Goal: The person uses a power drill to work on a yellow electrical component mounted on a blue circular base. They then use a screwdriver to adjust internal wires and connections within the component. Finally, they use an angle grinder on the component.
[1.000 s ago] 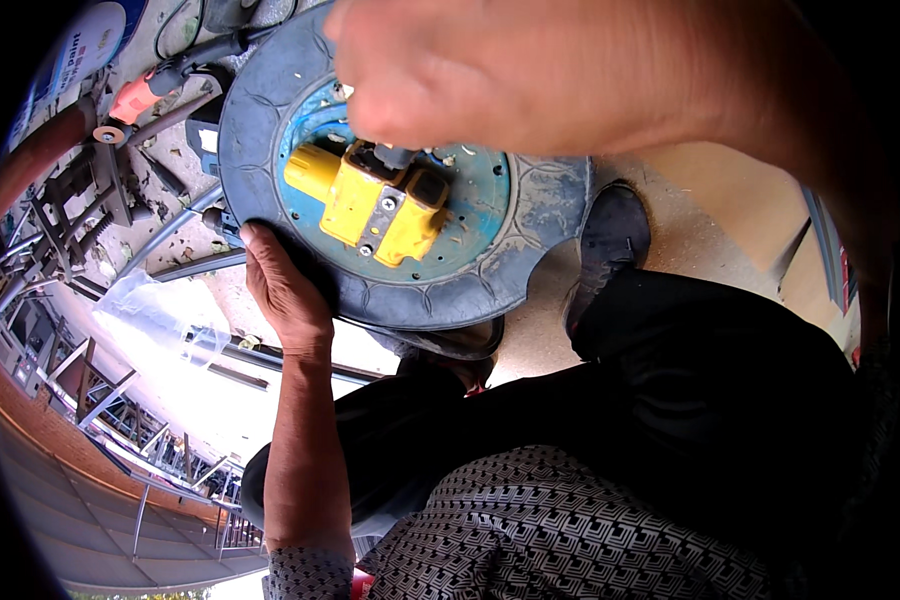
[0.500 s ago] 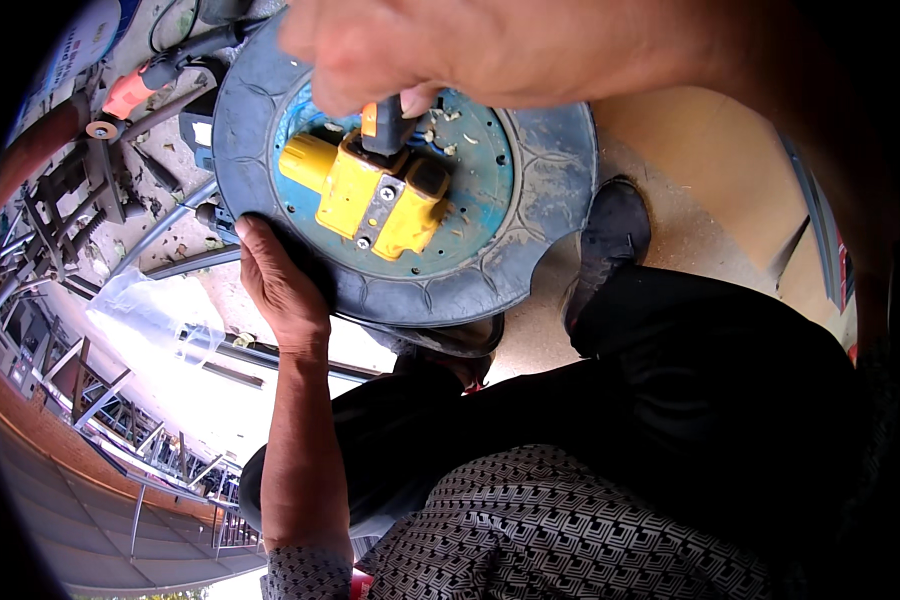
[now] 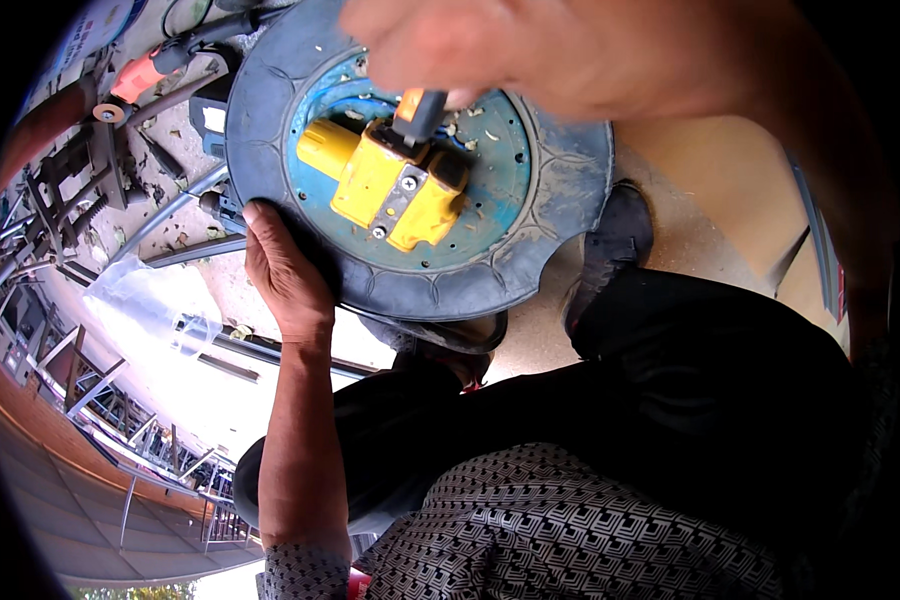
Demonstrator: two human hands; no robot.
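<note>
A round dark blue-grey reel (image 3: 560, 190) with a turquoise inner disc lies flat before me. A yellow block (image 3: 395, 190) with screws sits at its centre. My left hand (image 3: 285, 270) grips the reel's near left rim, fingers wrapped under the edge. My right hand (image 3: 490, 45) hovers close to the camera above the reel, closed on a tool with an orange and dark handle (image 3: 420, 110) whose tip meets the yellow block.
An orange-handled tool (image 3: 145, 70) and metal parts (image 3: 80, 180) lie on the dusty ground at the left. A crumpled clear plastic bag (image 3: 160, 300) lies below them. My dark shoe (image 3: 615, 240) and dark trousers (image 3: 730, 400) are at the right.
My right hand has moved down and right, bringing the dark-handled tool onto the yellow block. The left hand keeps its grip on the rim.
</note>
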